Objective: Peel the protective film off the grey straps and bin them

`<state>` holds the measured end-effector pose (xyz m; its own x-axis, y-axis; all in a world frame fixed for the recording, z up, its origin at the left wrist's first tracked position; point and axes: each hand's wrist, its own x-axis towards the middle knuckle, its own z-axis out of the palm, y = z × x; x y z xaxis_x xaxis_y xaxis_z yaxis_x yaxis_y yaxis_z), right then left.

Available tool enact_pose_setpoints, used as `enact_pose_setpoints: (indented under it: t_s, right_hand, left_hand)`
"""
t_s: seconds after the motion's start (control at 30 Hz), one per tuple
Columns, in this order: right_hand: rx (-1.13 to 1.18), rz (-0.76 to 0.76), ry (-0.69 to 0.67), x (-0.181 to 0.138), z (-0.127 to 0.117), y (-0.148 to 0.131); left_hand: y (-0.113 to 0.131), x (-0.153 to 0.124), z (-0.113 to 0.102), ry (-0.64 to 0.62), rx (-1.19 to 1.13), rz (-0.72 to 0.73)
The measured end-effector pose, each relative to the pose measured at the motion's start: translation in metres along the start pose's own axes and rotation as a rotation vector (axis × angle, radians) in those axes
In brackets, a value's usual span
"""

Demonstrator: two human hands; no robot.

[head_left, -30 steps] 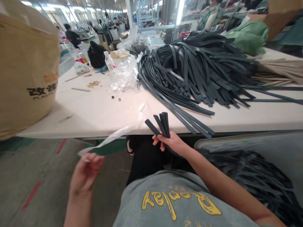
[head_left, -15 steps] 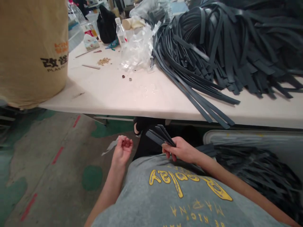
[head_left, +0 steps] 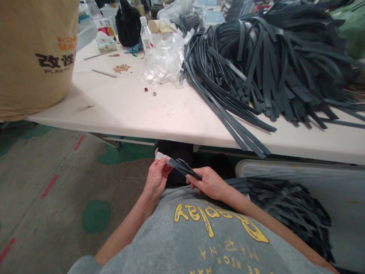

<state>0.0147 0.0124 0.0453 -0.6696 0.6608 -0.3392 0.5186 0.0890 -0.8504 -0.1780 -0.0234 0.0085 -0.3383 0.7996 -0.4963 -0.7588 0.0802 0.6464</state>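
Dark strap bundle (head_left: pixel 182 167), one: flat, narrow; held in front of the body, below the tabletop's (head_left: pixel 119 110) near edge, ends toward the left. Judged light, pliable, rather smooth, apt to fan apart; best gripped across all layers, close to the ends.
Whitish strip (head_left: pixel 162 155), one: at the bundle's left end; judged thin, very light, easily creased; best pinched by an edge.
Right hand (head_left: pixel 203 180): closed around the bundle, thumb on top, fingers curled beneath.
Left hand (head_left: pixel 160 171): fingers half curled, fingertips pinching the whitish strip; contact with the strap ends cannot be told.
Strap heap (head_left: pixel 256 72): tabletop, right.
Grey bin (head_left: pixel 299 164): near right, below the tabletop, containing similar straps (head_left: pixel 288 213).
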Motion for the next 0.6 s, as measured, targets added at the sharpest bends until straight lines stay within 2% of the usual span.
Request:
enact_pose_setpoints:
  t_s: [0.2, 0.33, 0.4, 0.5, 0.53, 0.6]
  right_hand:
    - [-0.273, -0.020, 0.061, 0.009, 0.004, -0.011]
    - [-0.107, 0.023, -0.004, 0.020, 0.005, -0.015]
    - [0.003, 0.043, -0.079, 0.018, 0.001, -0.015]
    - [0.046, 0.089, -0.145, 0.009, -0.011, -0.012]
    - [0.024, 0.106, -0.133, 0.007, -0.014, -0.011]
    - [-0.043, 0.117, -0.078, 0.009, -0.017, -0.012]
  left_hand:
    - [-0.008, -0.006, -0.002, 0.005, 0.037, 0.003]
    - [-0.014, -0.006, -0.005, -0.061, 0.046, -0.070]
    - [-0.010, -0.001, -0.009, 0.001, -0.025, -0.064]
    - [-0.003, 0.004, -0.016, 0.192, -0.158, -0.023]
    - [-0.003, 0.003, -0.017, 0.223, -0.179, -0.026]
    - [-0.007, -0.003, -0.017, 0.196, -0.183, -0.071]
